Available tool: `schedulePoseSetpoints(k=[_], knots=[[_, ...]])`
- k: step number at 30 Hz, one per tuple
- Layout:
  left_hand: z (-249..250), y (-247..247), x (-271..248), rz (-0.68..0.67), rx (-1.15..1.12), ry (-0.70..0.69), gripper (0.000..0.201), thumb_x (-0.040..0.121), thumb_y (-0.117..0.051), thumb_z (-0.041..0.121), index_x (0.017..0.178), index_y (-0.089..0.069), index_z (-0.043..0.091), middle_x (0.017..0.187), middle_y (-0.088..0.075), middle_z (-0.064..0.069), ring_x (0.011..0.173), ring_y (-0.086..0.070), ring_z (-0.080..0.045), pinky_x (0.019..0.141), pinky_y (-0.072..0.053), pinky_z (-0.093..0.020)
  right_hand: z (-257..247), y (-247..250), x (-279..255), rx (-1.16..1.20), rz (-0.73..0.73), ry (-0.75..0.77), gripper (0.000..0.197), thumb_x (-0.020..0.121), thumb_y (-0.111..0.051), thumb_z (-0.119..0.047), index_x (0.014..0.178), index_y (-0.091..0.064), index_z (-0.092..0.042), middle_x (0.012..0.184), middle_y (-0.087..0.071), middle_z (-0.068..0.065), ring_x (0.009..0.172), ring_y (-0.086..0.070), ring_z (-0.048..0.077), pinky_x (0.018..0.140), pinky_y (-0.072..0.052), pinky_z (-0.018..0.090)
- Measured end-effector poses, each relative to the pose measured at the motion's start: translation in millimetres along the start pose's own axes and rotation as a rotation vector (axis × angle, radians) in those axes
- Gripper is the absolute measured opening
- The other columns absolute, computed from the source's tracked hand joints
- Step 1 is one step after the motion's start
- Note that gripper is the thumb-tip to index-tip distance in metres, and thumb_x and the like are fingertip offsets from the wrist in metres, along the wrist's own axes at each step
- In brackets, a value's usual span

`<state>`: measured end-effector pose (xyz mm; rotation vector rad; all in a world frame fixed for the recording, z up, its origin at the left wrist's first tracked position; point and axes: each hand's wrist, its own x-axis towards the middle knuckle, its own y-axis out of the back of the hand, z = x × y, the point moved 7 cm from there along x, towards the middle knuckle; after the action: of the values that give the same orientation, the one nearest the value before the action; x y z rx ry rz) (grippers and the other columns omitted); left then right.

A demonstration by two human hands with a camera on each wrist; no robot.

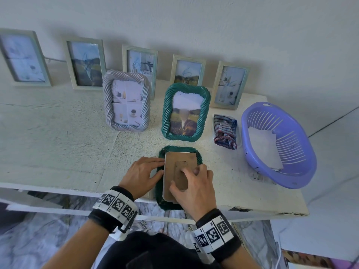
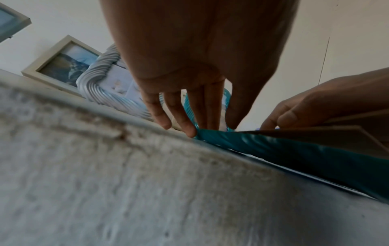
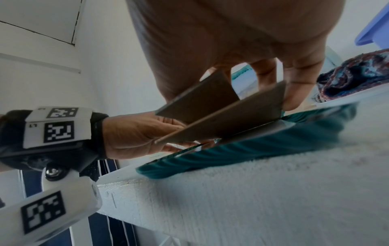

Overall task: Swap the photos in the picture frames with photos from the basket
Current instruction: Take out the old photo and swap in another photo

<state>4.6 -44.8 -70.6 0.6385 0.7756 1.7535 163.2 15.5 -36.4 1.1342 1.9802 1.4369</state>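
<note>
A dark green rope-pattern frame (image 1: 180,148) lies face down at the table's front edge. On it sits its brown backing board (image 1: 180,158) with a stand flap (image 3: 200,99) sticking up. My right hand (image 1: 196,183) pinches the board, thumb by the flap and fingers on the right edge; in the right wrist view the board (image 3: 231,121) sits tilted up off the frame (image 3: 252,149). My left hand (image 1: 143,171) has straight fingers (image 2: 185,123) pressing the frame's left rim (image 2: 294,154). White photos (image 1: 266,148) lie in the purple basket (image 1: 291,184) at the right.
A second green frame (image 1: 165,113) and a silver rope frame (image 1: 108,105) stand behind the face-down one. Several pale wooden frames (image 1: 85,63) lean on the wall. A folded striped cloth (image 1: 225,131) lies left of the basket. The table's front edge (image 1: 58,188) is near my wrists.
</note>
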Motion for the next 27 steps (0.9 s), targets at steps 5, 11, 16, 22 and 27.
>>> schedulePoseSetpoints(k=[5, 11, 16, 22, 27], knots=[[0, 0, -1, -0.006, 0.014, -0.009, 0.054, 0.086, -0.041, 0.048, 0.114, -0.073, 0.015, 0.12, -0.069, 0.003, 0.108, -0.062, -0.019, 0.095, -0.046, -0.032, 0, -3, -1, 0.017, -0.016, 0.003, 0.046, 0.071, -0.051, -0.062, 0.099, -0.062, -0.027, 0.095, -0.035, -0.001, 0.086, -0.033, 0.018, 0.067, -0.043, 0.027], [-1, -1, 0, -0.009, 0.036, -0.007, 0.054, 0.085, -0.042, 0.049, 0.113, -0.073, 0.015, 0.12, -0.069, 0.004, 0.108, -0.062, -0.02, 0.094, -0.043, -0.028, 2, -9, -1, 0.012, -0.094, -0.015, 0.046, 0.073, -0.054, -0.06, 0.105, -0.059, -0.027, 0.1, -0.037, 0.001, 0.091, -0.036, 0.021, 0.072, -0.045, 0.028], [0, 0, -1, -0.009, 0.047, -0.015, 0.053, 0.086, -0.042, 0.048, 0.113, -0.073, 0.015, 0.12, -0.069, 0.004, 0.107, -0.063, -0.02, 0.094, -0.047, -0.033, 0, -11, -2, -0.028, -0.093, -0.007, 0.046, 0.073, -0.057, -0.058, 0.107, -0.058, -0.027, 0.1, -0.042, 0.004, 0.089, -0.039, 0.024, 0.069, -0.046, 0.032], [2, 1, -1, 0.014, 0.056, -0.035, 0.053, 0.086, -0.042, 0.048, 0.113, -0.072, 0.014, 0.12, -0.069, 0.003, 0.107, -0.063, -0.021, 0.092, -0.052, -0.04, 1, -12, -2, -0.117, -0.083, 0.008, 0.046, 0.072, -0.053, -0.062, 0.104, -0.056, -0.029, 0.098, -0.046, 0.004, 0.086, -0.046, 0.026, 0.064, -0.045, 0.035], [20, 2, -5, 0.072, 0.133, -0.139, 0.042, 0.089, -0.046, 0.04, 0.118, -0.068, 0.018, 0.127, -0.062, 0.0, 0.109, -0.057, -0.024, 0.087, -0.053, -0.046, 7, -6, -3, -0.063, -0.146, 0.07, 0.047, 0.081, -0.044, -0.064, 0.112, -0.059, -0.032, 0.102, -0.046, 0.001, 0.089, -0.046, 0.022, 0.07, -0.046, 0.034]])
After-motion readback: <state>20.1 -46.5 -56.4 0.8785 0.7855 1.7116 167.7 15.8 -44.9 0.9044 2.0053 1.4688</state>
